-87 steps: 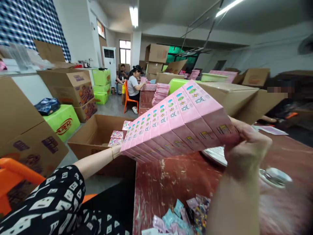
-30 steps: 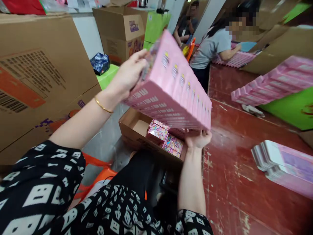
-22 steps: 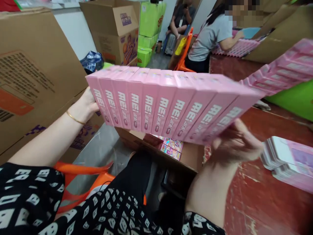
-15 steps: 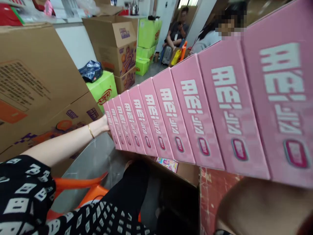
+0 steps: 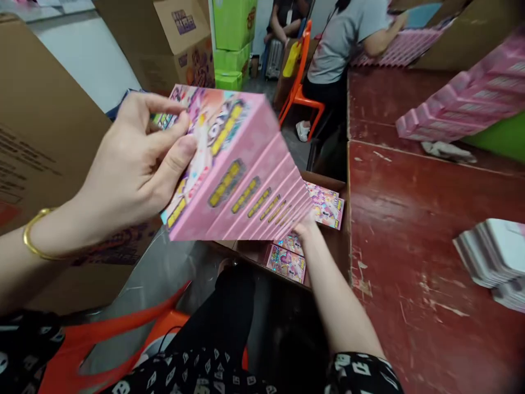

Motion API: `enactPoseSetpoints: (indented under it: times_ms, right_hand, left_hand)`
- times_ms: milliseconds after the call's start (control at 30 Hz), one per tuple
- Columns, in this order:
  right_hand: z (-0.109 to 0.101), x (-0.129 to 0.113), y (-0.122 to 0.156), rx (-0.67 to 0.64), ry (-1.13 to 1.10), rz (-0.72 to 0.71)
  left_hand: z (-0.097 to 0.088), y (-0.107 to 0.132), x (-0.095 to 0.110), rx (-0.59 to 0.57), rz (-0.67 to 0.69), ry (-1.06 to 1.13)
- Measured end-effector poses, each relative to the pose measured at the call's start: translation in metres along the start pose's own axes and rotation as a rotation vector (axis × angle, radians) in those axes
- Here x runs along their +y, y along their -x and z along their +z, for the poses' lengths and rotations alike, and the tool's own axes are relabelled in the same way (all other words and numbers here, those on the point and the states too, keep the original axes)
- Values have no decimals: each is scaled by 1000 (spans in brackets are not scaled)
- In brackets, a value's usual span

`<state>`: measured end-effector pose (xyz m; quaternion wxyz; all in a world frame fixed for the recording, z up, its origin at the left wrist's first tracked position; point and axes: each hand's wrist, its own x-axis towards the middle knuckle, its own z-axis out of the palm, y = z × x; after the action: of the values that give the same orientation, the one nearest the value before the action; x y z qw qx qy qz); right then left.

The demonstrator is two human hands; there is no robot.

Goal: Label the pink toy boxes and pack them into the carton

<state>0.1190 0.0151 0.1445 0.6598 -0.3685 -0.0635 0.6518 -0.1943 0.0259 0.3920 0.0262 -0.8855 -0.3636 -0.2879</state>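
Note:
A long row of pink card boxes [image 5: 241,191] is held up in the air between my two hands, tilted, with printed faces at its ends. My left hand [image 5: 147,148] presses its fingers and thumb against the near end box. At the far, lower end my right hand [image 5: 305,225] grips the row, its fingers mostly hidden by the boxes. Beneath that end stands an open cardboard carton [image 5: 345,205]. Inside it lie several of the same printed boxes [image 5: 287,264], partly covered by the row.
A red worn table [image 5: 394,230] is on the right, with white card stacks [image 5: 490,251] and more pink box rows [image 5: 463,104]. Large brown cartons [image 5: 41,126] stand left. A co-worker [image 5: 340,44] sits on an orange chair [image 5: 303,82]. Another orange chair [image 5: 123,339] is near my legs.
The row of boxes has swung from spanning left to right to pointing away from me. My left hand has come close, my right hand has moved over the carton, and my view has turned right.

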Motion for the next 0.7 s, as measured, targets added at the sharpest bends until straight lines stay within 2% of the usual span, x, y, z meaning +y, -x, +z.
enactPoseSetpoints:
  times_ms: [67, 167, 267, 333, 400, 533, 700]
  right_hand:
    - [-9, 33, -21, 48, -27, 148]
    - [-31, 68, -47, 105, -8, 276]
    - [-68, 102, -61, 187, 13, 387]
    - [-94, 128, -63, 222, 9, 458]
    - [-117, 154, -60, 232, -7, 543]
    - [-147, 200, -54, 245, -48, 703]
    - [-179, 241, -62, 323, -53, 739]
  left_hand:
    - [24, -15, -10, -57, 81, 103]
    - [74, -23, -45, -249, 95, 319]
    - [124, -5, -83, -385, -37, 390]
    - [148, 17, -98, -442, -106, 382]
    - [164, 39, -103, -491, -154, 362]
    - [181, 72, -104, -582, -236, 334]
    - [214, 117, -120, -732, -256, 310]
